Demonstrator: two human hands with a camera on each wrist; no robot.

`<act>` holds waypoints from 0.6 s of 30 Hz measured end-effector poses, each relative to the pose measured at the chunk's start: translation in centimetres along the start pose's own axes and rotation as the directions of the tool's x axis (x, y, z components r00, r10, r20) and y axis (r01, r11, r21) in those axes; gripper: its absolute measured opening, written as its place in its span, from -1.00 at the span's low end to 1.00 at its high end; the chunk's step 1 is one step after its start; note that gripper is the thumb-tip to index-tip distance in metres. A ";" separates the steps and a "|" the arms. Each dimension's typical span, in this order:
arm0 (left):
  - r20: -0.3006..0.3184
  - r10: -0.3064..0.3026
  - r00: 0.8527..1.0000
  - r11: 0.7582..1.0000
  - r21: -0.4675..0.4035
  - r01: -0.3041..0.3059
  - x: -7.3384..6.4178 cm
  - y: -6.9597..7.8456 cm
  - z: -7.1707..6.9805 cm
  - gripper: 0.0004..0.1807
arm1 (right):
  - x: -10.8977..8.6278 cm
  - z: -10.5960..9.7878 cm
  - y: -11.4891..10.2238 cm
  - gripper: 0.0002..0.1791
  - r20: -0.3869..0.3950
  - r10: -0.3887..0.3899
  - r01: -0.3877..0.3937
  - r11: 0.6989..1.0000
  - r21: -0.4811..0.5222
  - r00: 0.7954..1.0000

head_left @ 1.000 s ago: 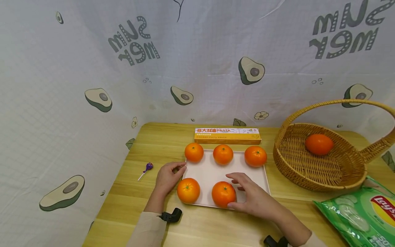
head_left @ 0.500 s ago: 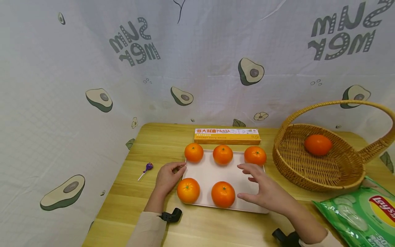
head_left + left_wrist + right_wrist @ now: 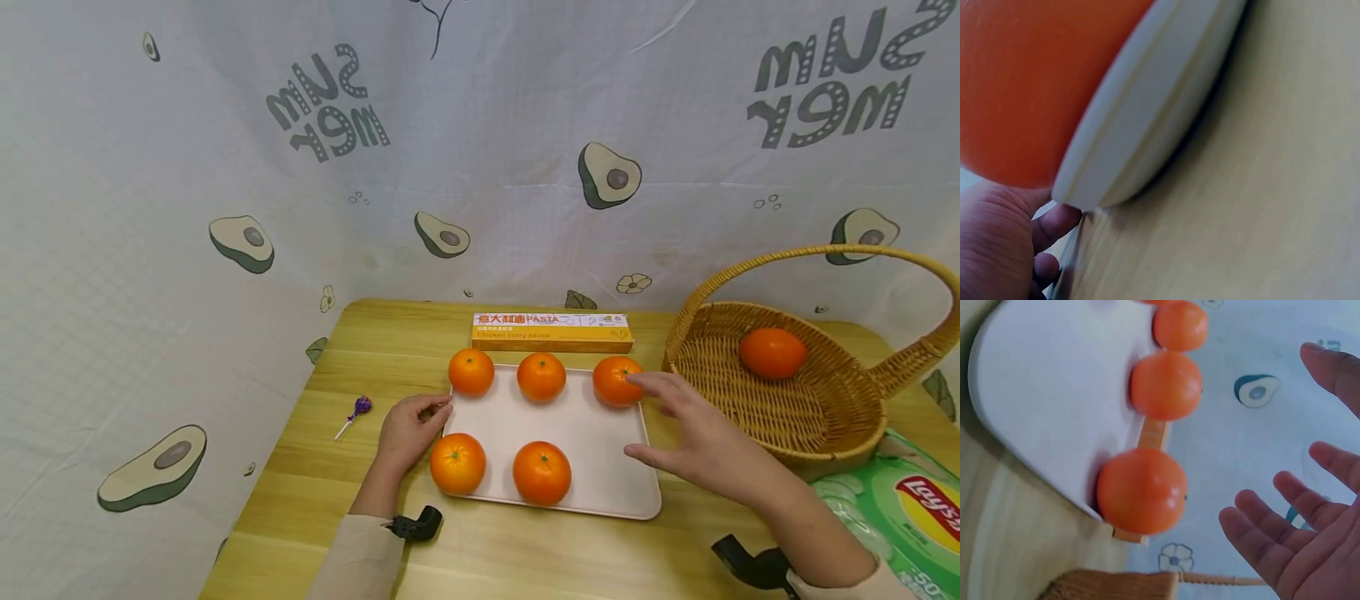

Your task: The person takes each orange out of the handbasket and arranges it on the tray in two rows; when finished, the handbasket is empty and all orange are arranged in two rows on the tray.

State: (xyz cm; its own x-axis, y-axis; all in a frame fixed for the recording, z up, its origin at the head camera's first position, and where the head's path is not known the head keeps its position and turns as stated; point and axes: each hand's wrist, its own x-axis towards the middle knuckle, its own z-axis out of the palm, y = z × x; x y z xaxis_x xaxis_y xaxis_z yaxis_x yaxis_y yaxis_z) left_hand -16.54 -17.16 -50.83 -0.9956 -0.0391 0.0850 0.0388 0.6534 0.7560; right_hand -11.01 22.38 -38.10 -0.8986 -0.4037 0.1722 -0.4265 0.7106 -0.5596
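Observation:
On the tabletop lies a shallow white tray [image 3: 600, 467] bearing several oranges. Three oranges sit along its far edge, among them the far right orange [image 3: 617, 382]; two others, the near left orange [image 3: 457, 463] and the near middle orange [image 3: 542, 472], sit at the front. My left hand [image 3: 411, 429] holds the tray's left edge, thumb and fingers at the rim. My right hand [image 3: 693, 429] hovers over the tray's right side with fingers spread, holding nothing. In the right wrist view its fingers [image 3: 1260, 550] stand apart from the far right orange [image 3: 1141, 490].
Right of the tray stands a wicker basket [image 3: 757, 417] with an orange [image 3: 772, 352] inside and a tall handle. A green chip bag [image 3: 907, 508] lies in front of it. Behind the tray is a pasta box [image 3: 552, 333]; a lollipop [image 3: 361, 406] lies at the left.
My right hand has left the near middle orange and moved right and outward, toward the far right orange. My left hand has stayed at the tray's edge.

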 end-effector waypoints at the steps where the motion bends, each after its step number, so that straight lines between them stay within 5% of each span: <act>1: 0.000 -0.001 1.000 1.000 -0.001 0.001 0.0 0.0 0.0 -0.72 | 0.0 -0.4 0.1 -0.05 0.001 0.005 -0.005 1.000 -0.021 1.000; 8: -0.004 0.002 1.000 1.000 0.003 -0.002 0.0 0.0 0.1 -0.72 | -0.3 -2.2 0.9 -0.08 -0.014 0.003 -0.005 0.984 -0.177 1.000; 18: -0.004 0.008 1.000 1.000 0.006 -0.008 0.0 -0.1 0.1 -0.72 | -0.4 -3.5 2.1 -0.07 0.064 0.052 -0.031 0.956 -0.292 0.997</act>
State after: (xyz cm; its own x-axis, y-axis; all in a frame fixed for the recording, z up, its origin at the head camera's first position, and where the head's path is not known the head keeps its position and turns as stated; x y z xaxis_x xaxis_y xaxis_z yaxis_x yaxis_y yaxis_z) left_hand -16.59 -17.15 -51.01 -0.9949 -0.0372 0.0934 0.0459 0.6581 0.7516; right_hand -11.85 26.06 -36.45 -0.9110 -0.4022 0.0910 -0.4100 0.8600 -0.3039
